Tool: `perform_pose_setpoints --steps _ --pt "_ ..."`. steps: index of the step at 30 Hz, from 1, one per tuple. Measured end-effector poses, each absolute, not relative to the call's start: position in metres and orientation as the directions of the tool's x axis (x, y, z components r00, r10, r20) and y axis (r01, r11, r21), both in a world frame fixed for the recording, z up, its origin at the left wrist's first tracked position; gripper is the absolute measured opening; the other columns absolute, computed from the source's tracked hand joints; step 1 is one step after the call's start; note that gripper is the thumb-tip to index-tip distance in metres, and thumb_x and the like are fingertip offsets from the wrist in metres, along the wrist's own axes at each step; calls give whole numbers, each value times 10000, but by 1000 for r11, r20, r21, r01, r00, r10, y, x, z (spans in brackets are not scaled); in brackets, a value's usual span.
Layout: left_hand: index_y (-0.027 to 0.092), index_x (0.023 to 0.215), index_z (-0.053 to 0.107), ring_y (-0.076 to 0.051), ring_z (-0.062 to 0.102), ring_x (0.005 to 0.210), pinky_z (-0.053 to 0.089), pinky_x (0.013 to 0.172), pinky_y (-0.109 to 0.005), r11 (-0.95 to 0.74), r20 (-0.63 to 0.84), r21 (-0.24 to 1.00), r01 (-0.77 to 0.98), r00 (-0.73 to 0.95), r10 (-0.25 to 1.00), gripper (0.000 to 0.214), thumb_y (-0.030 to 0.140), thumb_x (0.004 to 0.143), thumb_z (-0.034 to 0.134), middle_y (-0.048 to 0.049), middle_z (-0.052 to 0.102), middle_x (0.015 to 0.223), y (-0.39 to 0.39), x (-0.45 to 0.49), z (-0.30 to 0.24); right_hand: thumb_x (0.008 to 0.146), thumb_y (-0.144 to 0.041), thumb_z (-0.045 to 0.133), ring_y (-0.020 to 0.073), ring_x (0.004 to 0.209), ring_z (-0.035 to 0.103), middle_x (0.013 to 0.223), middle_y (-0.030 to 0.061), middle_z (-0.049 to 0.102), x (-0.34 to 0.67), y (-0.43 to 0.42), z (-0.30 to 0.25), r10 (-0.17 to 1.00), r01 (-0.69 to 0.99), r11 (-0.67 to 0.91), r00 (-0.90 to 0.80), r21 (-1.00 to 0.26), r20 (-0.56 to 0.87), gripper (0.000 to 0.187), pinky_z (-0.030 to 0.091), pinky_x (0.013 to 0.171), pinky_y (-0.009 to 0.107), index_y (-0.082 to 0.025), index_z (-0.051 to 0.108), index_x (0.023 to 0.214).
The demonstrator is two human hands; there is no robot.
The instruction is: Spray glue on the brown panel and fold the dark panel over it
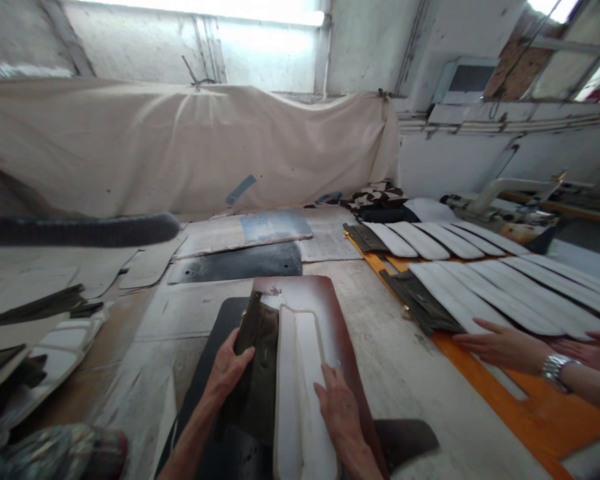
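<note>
My left hand [229,372] is closed on the edge of a dark olive fabric piece [258,373] that lies on a reddish-brown board [330,313]. My right hand [341,417] lies flat, fingers stretched, pressing on a long white foam strip [300,373] beside the dark fabric. Both pieces run lengthwise away from me over the board and a black mat [215,347].
At the right, another person's hands [505,347], one with a wristwatch, rest on an orange board [535,407] holding several white strips [485,280] and dark fabric pieces [420,300]. More white and dark pieces [55,340] lie at the left. A beige cloth [180,147] hangs behind.
</note>
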State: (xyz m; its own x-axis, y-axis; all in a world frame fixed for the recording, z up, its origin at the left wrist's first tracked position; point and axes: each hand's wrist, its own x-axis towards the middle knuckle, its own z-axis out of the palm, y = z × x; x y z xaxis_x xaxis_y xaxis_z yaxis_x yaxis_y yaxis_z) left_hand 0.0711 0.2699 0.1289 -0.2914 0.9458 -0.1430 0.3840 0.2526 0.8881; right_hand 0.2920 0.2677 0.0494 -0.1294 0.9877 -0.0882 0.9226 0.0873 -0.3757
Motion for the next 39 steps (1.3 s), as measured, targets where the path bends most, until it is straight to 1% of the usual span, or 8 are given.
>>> perform_pose_setpoints --steps 6,11,15,18,23,28,33,39 --pt "150 1046 496 -214 584 881 447 798 -323 280 -173 887 368 -299 939 462 384 651 543 -55 632 953 267 69 135 821 -165 445 204 940 534 945 53 590 290 267 57 985 956 156 -170 -248 -34 211 424 795 295 -213 614 938" --pt "151 1113 482 -222 568 954 437 846 -333 262 -192 915 306 -241 951 527 313 619 568 -63 624 1058 260 64 143 766 -10 333 243 903 524 896 81 598 294 270 65 966 951 241 -254 -195 -44 363 418 760 378 -193 642 822" --pt "155 1188 440 -208 525 1042 407 905 -313 209 -170 948 239 -170 971 576 225 624 534 -60 575 1172 254 69 152 832 -214 412 238 947 514 1046 116 563 277 265 99 968 730 243 -220 -638 117 281 428 818 402 -163 556 1068" --pt "175 1214 433 -191 492 1087 374 946 -303 140 -121 968 206 -99 988 504 253 716 439 -46 547 1210 252 80 162 800 -497 445 208 952 534 1224 121 468 247 263 136 959 310 81 -283 -947 -10 527 481 782 354 -168 406 1210" --pt "186 1157 510 -200 491 1057 360 955 -337 -18 0 977 211 83 997 416 263 789 334 -40 583 1146 251 102 182 730 -480 514 181 830 587 1102 59 545 221 285 171 877 211 -35 -463 -977 -131 449 514 721 352 -212 450 1084" --pt "208 1119 550 -179 581 891 472 773 -312 60 -87 979 195 136 987 392 279 763 402 -30 628 1052 237 110 182 621 -267 520 162 711 590 997 48 565 248 308 163 852 225 -169 -456 -959 -258 404 511 542 300 -206 462 1016" --pt "121 1198 444 -208 505 1039 411 899 -362 197 -136 935 294 -215 967 469 319 779 377 -135 507 1217 192 126 140 543 -179 503 127 585 555 733 -28 581 266 309 151 889 181 -164 -399 -970 -225 730 463 530 257 -187 308 1247" --pt "105 1229 427 -191 361 1232 231 1066 -336 333 -205 807 488 -298 932 590 74 646 338 -126 451 1306 142 151 91 529 -221 507 142 666 561 698 -6 597 271 308 148 923 174 -31 -372 -984 -95 346 454 648 280 -140 605 850"
